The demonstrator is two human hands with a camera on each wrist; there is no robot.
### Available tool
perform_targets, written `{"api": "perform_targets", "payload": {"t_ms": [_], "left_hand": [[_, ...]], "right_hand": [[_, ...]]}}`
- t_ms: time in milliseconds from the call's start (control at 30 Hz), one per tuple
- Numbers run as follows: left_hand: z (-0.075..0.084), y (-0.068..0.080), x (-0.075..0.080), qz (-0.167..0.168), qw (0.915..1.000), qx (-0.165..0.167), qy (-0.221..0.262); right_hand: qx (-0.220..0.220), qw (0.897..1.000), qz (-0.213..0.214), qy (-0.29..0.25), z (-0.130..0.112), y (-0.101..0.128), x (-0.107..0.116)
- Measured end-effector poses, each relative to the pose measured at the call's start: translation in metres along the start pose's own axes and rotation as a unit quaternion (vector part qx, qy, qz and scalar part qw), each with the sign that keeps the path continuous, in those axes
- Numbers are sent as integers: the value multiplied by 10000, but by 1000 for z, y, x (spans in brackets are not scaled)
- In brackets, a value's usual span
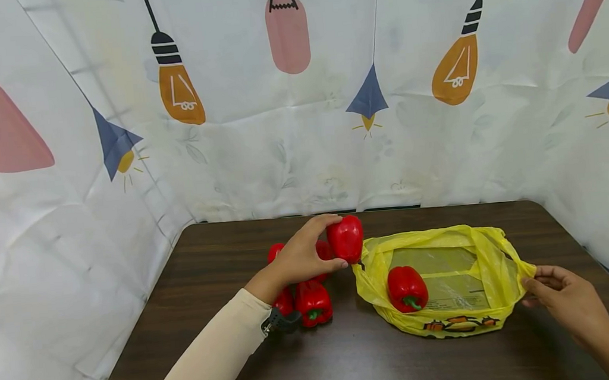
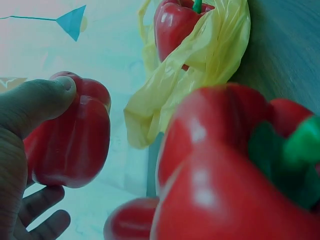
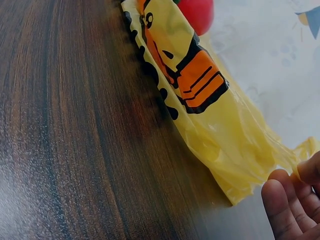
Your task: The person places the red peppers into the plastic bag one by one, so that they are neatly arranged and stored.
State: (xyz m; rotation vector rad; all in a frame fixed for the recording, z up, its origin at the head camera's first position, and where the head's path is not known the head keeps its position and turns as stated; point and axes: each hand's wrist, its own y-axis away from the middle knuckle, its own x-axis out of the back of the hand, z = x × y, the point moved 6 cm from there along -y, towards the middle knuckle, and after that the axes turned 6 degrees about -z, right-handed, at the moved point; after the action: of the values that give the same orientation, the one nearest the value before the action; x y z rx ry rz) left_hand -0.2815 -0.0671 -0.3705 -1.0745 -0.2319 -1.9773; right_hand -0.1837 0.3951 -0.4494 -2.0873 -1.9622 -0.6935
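Note:
My left hand [image 1: 303, 255] grips a red bell pepper [image 1: 346, 240] between thumb and fingers, raised beside the left rim of a yellow plastic bag [image 1: 378, 303]. In the left wrist view the thumb lies across the top of that held pepper [image 2: 75, 135]. My right hand [image 1: 573, 300] pinches the bag's right edge between thumb and fingers, also seen in the right wrist view, where the bag [image 3: 240, 145] stretches from the fingertips. Inside the bag's wide mouth lies another red bell pepper [image 1: 407, 289], its green stem toward me.
Several more red bell peppers [image 1: 313, 302] sit in a cluster under and behind my left forearm. The dark wood table [image 1: 350, 359] meets a white printed curtain [image 1: 291, 155] at the back and sides. A flat panel [image 1: 439, 263] shows within the bag's mouth.

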Motion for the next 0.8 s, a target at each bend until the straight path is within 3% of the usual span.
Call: {"api": "perform_targets", "payload": {"t_ms": [400,800], "left_hand": [[13,-17,-16,-172,9998,-63,-24],[12,-28,-39,-355,9992,175,-36]], "right_hand": [[-17,10000,19,17,2,-1,0],[-64,10000,-11,56,0,-1,0]]}}
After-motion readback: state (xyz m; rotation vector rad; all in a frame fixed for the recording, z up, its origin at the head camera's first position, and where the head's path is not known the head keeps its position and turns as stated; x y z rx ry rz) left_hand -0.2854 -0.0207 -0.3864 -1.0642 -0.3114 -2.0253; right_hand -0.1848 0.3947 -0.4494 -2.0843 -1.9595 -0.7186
